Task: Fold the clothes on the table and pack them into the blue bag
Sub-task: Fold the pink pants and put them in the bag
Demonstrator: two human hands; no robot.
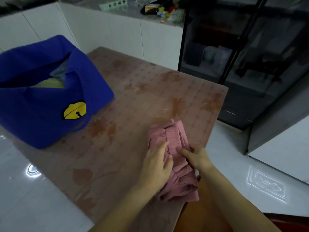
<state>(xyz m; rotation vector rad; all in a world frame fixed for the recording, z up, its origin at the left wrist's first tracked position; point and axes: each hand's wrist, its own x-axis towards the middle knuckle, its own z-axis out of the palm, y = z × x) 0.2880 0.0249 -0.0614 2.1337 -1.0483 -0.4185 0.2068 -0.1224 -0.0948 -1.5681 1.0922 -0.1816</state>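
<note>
— Left hand (157, 166)?
— Flat on the garment (175, 141), with straight fingers, pressing down the half nearer the bag (41, 106). Gripping nothing.
— Right hand (198, 158)?
— On the half away from the bag. Thumb-first across the ribbed waistband, with curled fingers at the edge of the fold; looks like a pinch on the cloth.
— And the garment itself?
— Pink, folded into a thick bundle, lying on the table (150, 84) well apart from the bag, off to its right and nearer the person. Right at the table's rim on the side away from the bag, perhaps slightly over it.
— The bag?
— Blue, soft, standing with a slumped open mouth. Already holding grey cloth (58, 73) and something yellow (50, 83).
— Risks from here?
— Probably three. Lifting by that one pinch alone: loss of the fold on the way over to the bag. Letting go so near the rim: a slide off the table, away from the bag, onto the floor (234, 156). Pushing in through the sagging mouth: a snag on the flap, a crumpled heap on top of the grey cloth, or a tipped bag.
— Safer way?
— Clamp from both sides, carry low, spread the mouth first.
</note>
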